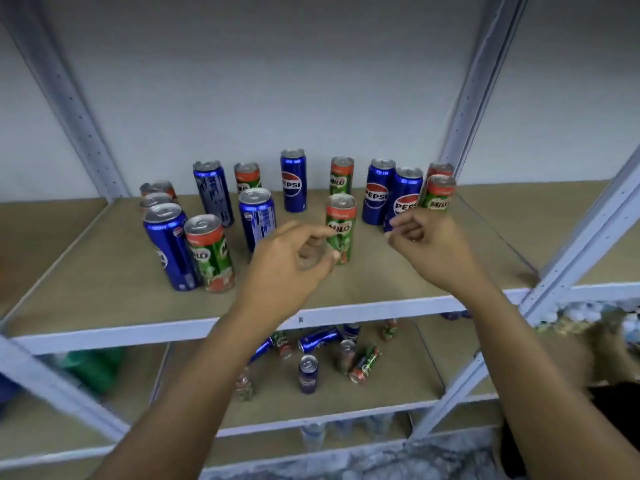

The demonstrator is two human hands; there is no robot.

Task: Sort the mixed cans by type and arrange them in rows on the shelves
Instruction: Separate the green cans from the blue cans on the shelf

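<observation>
Blue Pepsi cans and green-and-red Milo cans stand mixed on the upper shelf (104,306). My left hand (291,261) hovers with loosely curled fingers just left of a middle Milo can (341,223), holding nothing. My right hand (426,247) hangs loosely curled in front of a Pepsi can (407,199) and a Milo can (438,197) at the right, empty too. A Pepsi can (258,216) stands just behind my left hand. At the front left a Pepsi can (169,247) and a Milo can (209,252) stand side by side.
The lower shelf (398,375) holds several more cans, some lying on their sides, such as a Pepsi can (317,339), and one upright Pepsi can (307,374). Grey metal uprights (464,109) and diagonal braces (588,230) frame the shelves.
</observation>
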